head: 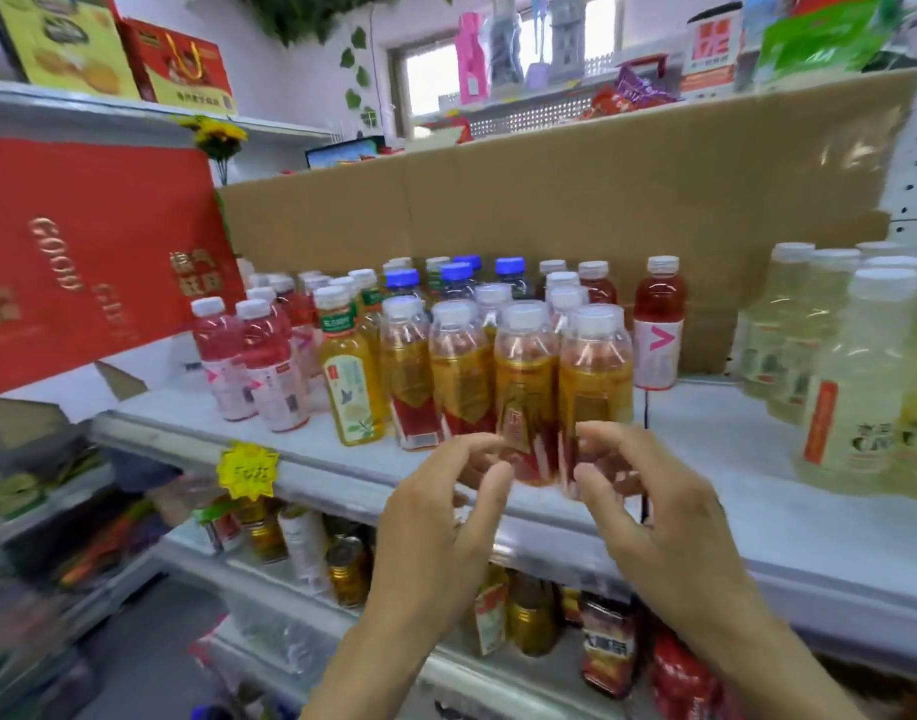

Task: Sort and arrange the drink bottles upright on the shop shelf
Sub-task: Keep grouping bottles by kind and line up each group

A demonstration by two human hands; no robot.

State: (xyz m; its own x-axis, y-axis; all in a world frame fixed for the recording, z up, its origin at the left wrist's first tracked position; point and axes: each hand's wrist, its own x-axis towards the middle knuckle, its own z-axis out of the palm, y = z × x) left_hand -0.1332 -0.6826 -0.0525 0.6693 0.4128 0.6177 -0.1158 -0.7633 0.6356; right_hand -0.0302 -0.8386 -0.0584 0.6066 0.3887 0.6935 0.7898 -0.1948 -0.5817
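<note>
Several amber drink bottles with red-and-gold labels and white caps (526, 376) stand upright in a front row on the white shelf (706, 459). Pink bottles (269, 366) stand at the left, a yellow tea bottle (350, 376) beside them, blue-capped bottles (456, 275) behind, and a red bottle (656, 330) at the right. My left hand (446, 511) and my right hand (648, 501) hover just in front of the two nearest amber bottles, fingers curled and apart, holding nothing that I can see.
Pale yellow large bottles (851, 376) crowd the shelf's right end. A cardboard sheet (576, 200) backs the shelf. A red gift box (82, 252) leans at the left. Lower shelves hold cans and bottles (347, 569). A yellow price tag (247, 470) hangs on the shelf edge.
</note>
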